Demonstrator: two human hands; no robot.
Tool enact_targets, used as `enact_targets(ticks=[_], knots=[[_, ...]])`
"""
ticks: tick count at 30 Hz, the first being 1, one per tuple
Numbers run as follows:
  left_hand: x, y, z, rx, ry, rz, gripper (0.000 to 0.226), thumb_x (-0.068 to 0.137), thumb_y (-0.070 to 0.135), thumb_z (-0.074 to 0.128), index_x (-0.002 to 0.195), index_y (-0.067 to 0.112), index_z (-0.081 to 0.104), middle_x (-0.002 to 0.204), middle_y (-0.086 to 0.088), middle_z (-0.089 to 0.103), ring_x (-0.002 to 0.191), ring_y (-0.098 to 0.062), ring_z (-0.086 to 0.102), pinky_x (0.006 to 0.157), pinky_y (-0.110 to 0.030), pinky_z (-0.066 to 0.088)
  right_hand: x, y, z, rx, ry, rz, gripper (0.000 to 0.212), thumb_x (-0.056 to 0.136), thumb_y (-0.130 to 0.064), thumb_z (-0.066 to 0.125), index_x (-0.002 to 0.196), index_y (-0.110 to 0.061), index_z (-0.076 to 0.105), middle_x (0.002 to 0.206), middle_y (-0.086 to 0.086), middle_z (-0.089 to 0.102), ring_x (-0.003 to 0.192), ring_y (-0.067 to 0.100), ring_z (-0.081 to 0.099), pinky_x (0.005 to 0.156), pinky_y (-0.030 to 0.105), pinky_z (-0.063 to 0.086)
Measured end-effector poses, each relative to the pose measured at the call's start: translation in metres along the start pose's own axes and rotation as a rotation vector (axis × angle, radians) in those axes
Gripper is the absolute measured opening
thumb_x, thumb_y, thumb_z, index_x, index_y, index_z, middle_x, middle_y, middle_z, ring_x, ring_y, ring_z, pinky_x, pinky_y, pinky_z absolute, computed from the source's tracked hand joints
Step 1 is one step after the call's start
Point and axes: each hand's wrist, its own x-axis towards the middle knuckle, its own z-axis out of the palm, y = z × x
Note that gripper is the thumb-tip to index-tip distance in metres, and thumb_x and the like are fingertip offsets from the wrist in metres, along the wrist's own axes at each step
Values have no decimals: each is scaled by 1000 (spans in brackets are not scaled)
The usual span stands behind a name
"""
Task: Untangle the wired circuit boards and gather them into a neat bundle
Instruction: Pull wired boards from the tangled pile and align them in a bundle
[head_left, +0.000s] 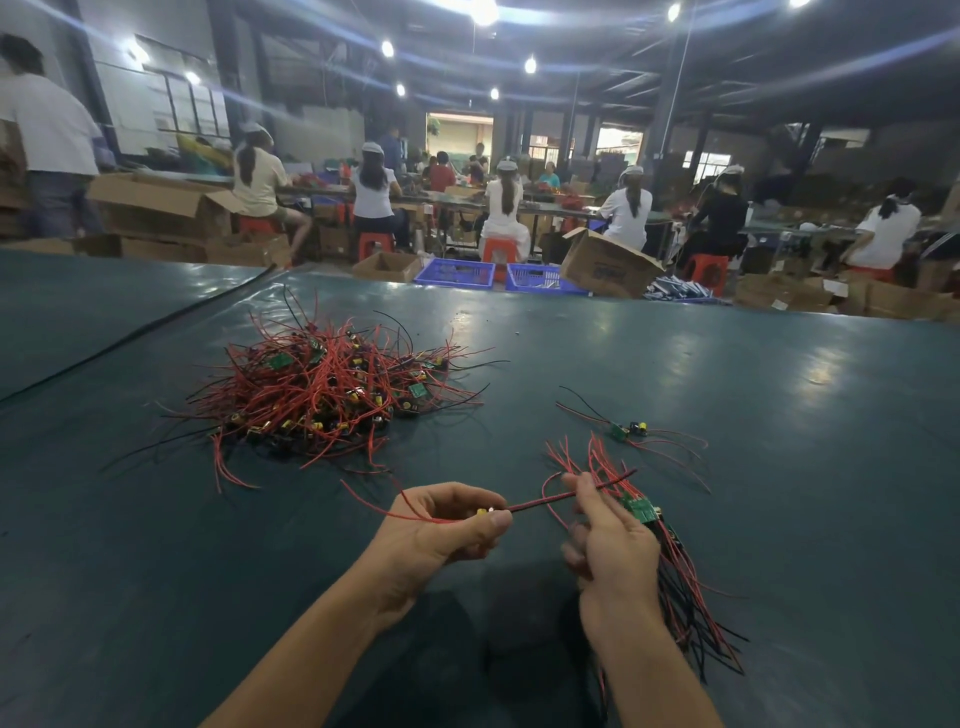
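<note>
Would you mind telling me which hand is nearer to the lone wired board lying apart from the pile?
Right. The right hand, holding the bundle, sits just on the person's side of the lone board; the left hand is farther off to its left.

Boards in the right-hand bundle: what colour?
Green boards, trailing red and black wires, held in the right hand. Head view shows it best.
</note>
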Motion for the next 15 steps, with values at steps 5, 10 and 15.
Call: enact_targets(ticks=[5, 10, 15], knots=[[3, 4, -1, -252, 143, -56, 39, 57, 10, 81, 94, 7, 69, 72, -6, 67, 56, -10, 60, 52, -17, 52, 0, -6, -5, 65, -2, -62, 27, 91, -19, 66, 67, -18, 78, 57, -7, 48, 41, 3, 25, 35, 16, 23], [9, 6, -8, -700, 256, -67, 25, 68, 16, 72, 90, 5, 67, 73, -3, 68, 59, -7, 64, 54, -15, 54, -16, -8, 1, 74, -296, -132, 31, 76, -42, 66, 79, -15, 80, 63, 0, 57, 43, 5, 35, 38, 17, 27], [9, 9, -10, -618, 202, -111, 38, 65, 32, 73, 94, 7, 71, 67, 0, 65, 51, -7, 59, 48, -18, 52, -18, -7, -2, 71, -360, -97, 70, 68, -73, 50, 90, -13, 78, 65, -2, 55, 45, 7, 36, 41, 18, 29]])
